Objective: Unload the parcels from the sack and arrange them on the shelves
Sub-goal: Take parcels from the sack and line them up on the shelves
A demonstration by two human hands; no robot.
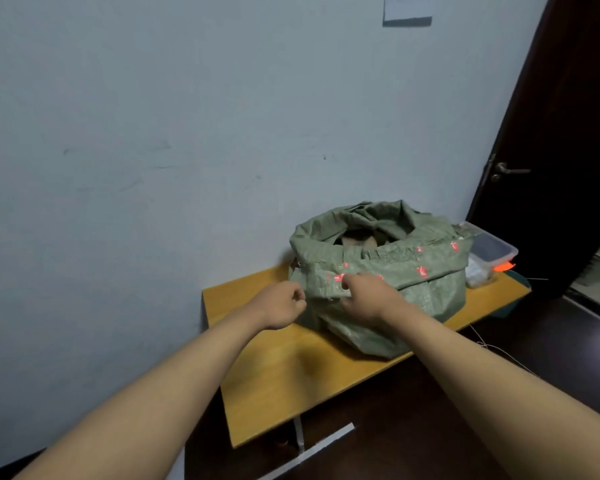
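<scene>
A green woven sack (426,271) with red print stands on a wooden table (291,382) against the wall. Its mouth is open and its rim is rolled down. Brown parcels (357,239) show inside the opening. My left hand (281,304) grips the rolled rim at the sack's near left corner with curled fingers. My right hand (368,296) grips the same rim just to the right, fingers curled over the fabric. No shelves are in view.
A clear plastic box (489,252) with an orange tab stands behind the sack at the table's right end. A dark door (561,168) with a metal handle is at the right. The pale wall rises right behind the table. A thin cord trails over the dark floor.
</scene>
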